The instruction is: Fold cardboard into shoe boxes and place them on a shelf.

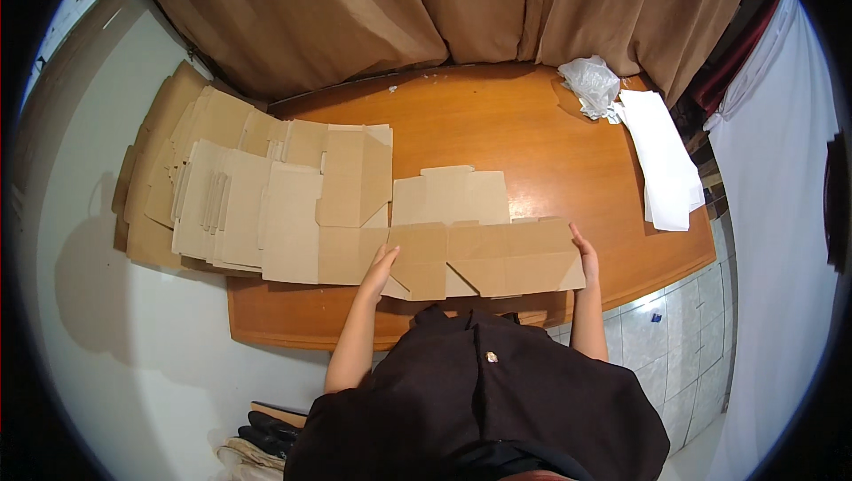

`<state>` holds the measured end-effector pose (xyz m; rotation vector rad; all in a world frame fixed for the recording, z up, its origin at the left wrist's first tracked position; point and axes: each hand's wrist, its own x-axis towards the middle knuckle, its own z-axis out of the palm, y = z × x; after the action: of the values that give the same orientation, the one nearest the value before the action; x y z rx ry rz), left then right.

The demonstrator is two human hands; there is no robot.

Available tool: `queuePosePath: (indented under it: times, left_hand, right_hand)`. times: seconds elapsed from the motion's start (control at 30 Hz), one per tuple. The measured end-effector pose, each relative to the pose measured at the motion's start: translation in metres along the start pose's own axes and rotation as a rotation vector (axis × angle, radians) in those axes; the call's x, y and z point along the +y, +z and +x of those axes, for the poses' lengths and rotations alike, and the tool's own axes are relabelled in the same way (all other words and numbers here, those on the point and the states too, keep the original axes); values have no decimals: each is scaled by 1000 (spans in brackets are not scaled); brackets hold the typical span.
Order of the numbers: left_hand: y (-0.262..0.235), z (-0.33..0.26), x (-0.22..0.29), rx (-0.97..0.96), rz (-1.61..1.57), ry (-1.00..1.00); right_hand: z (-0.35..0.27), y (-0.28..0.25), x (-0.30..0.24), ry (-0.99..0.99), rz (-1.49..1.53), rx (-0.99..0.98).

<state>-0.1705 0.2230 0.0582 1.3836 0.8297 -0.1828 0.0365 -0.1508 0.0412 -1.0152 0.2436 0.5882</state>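
A flattened brown cardboard box [479, 250], with creases, flaps and slanted cuts, spans the near edge of the table in front of me. My left hand [380, 272] grips its left end, thumb on top and the other fingers mostly hidden. At the opposite end, my right hand [584, 255] holds the short edge, with its fingers along the side. The box's upper panel [453, 194] extends away from me across the table. Just left of my left hand lie several overlapping flattened boxes [293, 224], the closest nearly touching the held one.
The wooden table [461, 117] has a curved near edge by my body. White sheets [661, 161] hang partly over its right side, near a crumpled clear plastic bag [590, 86]. Brown curtains [479, 2] border the back, and a pale wall [80, 215] stands left.
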Motion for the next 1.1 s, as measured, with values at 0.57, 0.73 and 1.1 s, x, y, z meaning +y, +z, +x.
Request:
queuePosePath:
  times: [0.57, 0.73, 1.1]
  left_hand:
    - [8, -15, 29, -264, 503, 471]
    - [4, -18, 10, -250, 771, 366]
    - [24, -13, 0, -285, 784, 551]
  right_hand:
    - [3, 4, -15, -74, -140, 131]
    - [3, -6, -20, 41, 69, -55]
    - [16, -26, -11, 257, 246, 57]
